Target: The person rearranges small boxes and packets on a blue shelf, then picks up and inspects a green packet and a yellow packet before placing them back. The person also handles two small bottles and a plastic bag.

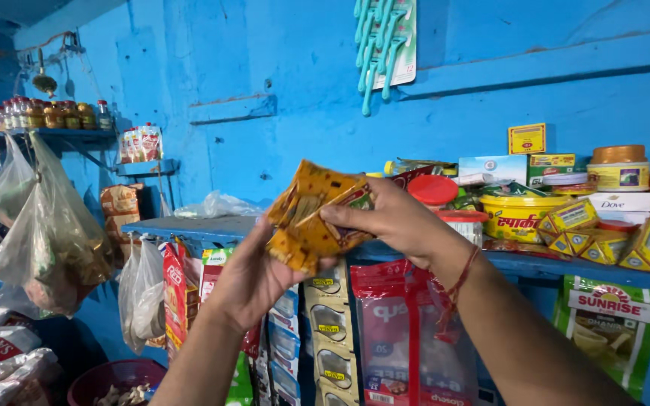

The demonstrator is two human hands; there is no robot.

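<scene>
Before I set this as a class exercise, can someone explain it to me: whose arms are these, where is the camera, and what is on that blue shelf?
There is no machine here. The single picture comes from a camera worn on a person's head, looking out at their own two bare hands in a small shop with blue walls.

The left hand and the right hand together hold a strip of yellow-orange sachets, raised in front of the shelf. A red thread circles the right wrist.

On the blue shelf stand a yellow tub, a red-lidded jar, small yellow boxes and white soap cartons. Below its edge hang sachet strips and a green packet. At left, clear plastic bags hang from a higher shelf. A card of teal toothbrushes hangs on the wall.
</scene>
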